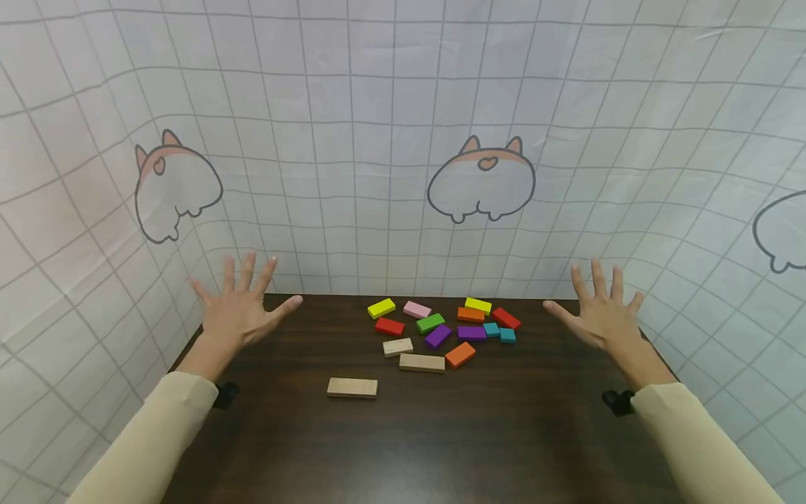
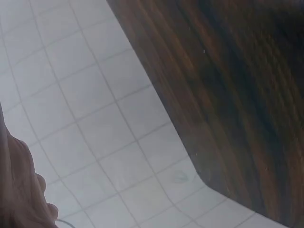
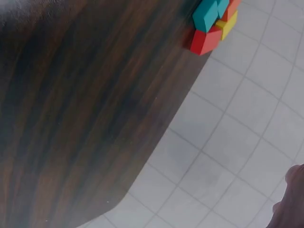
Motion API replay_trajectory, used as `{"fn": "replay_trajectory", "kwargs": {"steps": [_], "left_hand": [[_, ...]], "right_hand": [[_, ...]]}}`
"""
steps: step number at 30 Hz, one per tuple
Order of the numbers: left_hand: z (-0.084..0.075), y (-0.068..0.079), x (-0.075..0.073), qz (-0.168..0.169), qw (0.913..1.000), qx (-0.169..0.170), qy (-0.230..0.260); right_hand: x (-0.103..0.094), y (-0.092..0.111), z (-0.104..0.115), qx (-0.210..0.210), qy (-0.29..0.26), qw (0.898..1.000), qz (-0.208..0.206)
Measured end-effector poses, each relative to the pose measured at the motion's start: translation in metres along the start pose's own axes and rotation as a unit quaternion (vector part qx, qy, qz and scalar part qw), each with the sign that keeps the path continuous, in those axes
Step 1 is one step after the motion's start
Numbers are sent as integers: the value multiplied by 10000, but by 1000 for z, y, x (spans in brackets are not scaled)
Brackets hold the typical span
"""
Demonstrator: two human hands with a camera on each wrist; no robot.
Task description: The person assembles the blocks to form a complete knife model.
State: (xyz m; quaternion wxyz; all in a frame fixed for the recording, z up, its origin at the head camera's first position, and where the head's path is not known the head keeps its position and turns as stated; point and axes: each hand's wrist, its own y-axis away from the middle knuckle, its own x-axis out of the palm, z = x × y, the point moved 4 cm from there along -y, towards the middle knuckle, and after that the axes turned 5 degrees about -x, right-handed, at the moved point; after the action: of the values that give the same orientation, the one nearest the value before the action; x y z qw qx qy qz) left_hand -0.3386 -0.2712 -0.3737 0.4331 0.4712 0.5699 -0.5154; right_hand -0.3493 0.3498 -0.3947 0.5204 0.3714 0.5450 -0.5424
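Note:
My left hand (image 1: 236, 315) is raised over the table's left side with fingers spread, holding nothing. Over the right side my right hand (image 1: 604, 318) is spread the same way, also holding nothing. Between them, toward the back, lie several coloured blocks: a red block (image 1: 506, 318) nearest the right hand, a yellow block (image 1: 381, 308), a pink block (image 1: 417, 309), a green block (image 1: 431, 323), a purple block (image 1: 438, 336) and an orange block (image 1: 460, 355) among them. A plain wooden block (image 1: 352, 388) sits apart, closer to the front, with another wooden block (image 1: 422, 362) behind it.
The dark wood-grain table (image 1: 403, 448) ends at a white gridded curtain (image 1: 352, 175) that stands behind and along both sides. In the right wrist view a teal block (image 3: 205, 16) lies near the table's far edge. Dark wrist devices (image 1: 618, 402) sit at the sleeves.

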Motion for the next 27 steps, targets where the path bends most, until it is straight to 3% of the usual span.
{"fn": "replay_trajectory", "kwargs": {"steps": [10, 18, 27], "left_hand": [[-13, 21, 34, -137, 9998, 95, 80], [-25, 43, 64, 23, 9995, 124, 276], [-45, 63, 83, 232, 9991, 226, 275]], "right_hand": [[10, 21, 10, -95, 36, 9999, -77], [20, 38, 26, -233, -80, 9995, -194], [34, 58, 56, -348, -321, 9987, -161]]}}
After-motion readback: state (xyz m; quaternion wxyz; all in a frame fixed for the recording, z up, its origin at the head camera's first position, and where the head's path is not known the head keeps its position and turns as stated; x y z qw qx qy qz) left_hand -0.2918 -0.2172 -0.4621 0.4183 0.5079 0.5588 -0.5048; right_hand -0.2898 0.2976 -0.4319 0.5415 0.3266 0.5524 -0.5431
